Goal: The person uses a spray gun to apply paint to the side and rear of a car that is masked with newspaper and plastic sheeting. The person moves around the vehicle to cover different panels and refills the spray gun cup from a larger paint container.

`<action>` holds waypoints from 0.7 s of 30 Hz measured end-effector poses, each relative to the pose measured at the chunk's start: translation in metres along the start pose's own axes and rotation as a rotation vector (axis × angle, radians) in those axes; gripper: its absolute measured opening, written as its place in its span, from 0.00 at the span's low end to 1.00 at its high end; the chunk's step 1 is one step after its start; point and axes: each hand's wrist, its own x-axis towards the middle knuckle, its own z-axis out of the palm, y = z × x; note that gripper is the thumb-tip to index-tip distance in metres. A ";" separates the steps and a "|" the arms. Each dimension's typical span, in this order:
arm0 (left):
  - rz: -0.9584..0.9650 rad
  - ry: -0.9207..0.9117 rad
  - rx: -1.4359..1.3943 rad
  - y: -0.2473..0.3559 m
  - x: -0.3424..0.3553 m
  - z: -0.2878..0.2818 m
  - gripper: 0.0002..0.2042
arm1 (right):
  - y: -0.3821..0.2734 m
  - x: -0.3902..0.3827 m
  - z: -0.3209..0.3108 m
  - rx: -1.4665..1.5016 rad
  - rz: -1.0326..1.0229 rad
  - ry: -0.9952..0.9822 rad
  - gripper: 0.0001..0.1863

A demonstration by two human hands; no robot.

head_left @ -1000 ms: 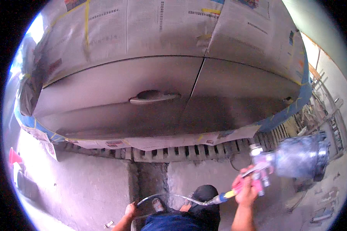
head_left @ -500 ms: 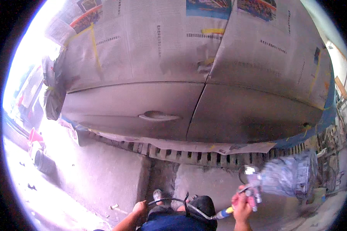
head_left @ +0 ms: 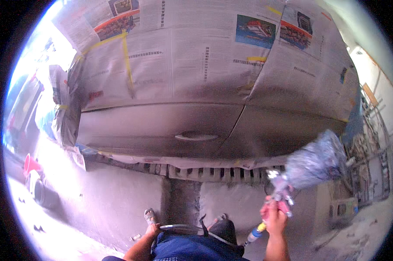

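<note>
Car side, centre of the frame. The door panels look grey-brown, darker low down; newspaper masking covers the area above, its lower edge tinted. My right hand, lower right, is wrapped around the pink spray gun; my left hand, lower left of centre, closes on the hose. Masking appears complete and not yet removed; coating seems partly done, the remainder indeterminable.

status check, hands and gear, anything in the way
Right hand gripping pink spray gun. Left hand holding hose. Hose crossing in front of body. Car door ahead, newspaper above it.
</note>
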 end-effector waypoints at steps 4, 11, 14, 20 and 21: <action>-0.016 0.021 0.028 -0.057 -0.011 -0.051 0.15 | -0.012 -0.045 0.108 0.198 0.070 -0.425 0.14; 0.014 -0.058 0.101 -0.120 -0.029 -0.104 0.16 | -0.084 -0.041 0.182 0.392 0.205 -0.327 0.21; 0.032 -0.143 0.113 -0.109 -0.023 -0.111 0.14 | -0.106 -0.029 0.126 0.299 0.203 0.067 0.20; 0.104 -0.155 0.020 -0.066 0.001 -0.102 0.13 | -0.124 -0.030 -0.006 0.115 -0.001 0.638 0.16; 0.127 -0.138 0.018 -0.059 0.004 -0.100 0.13 | -0.131 -0.035 -0.018 0.109 0.015 0.651 0.16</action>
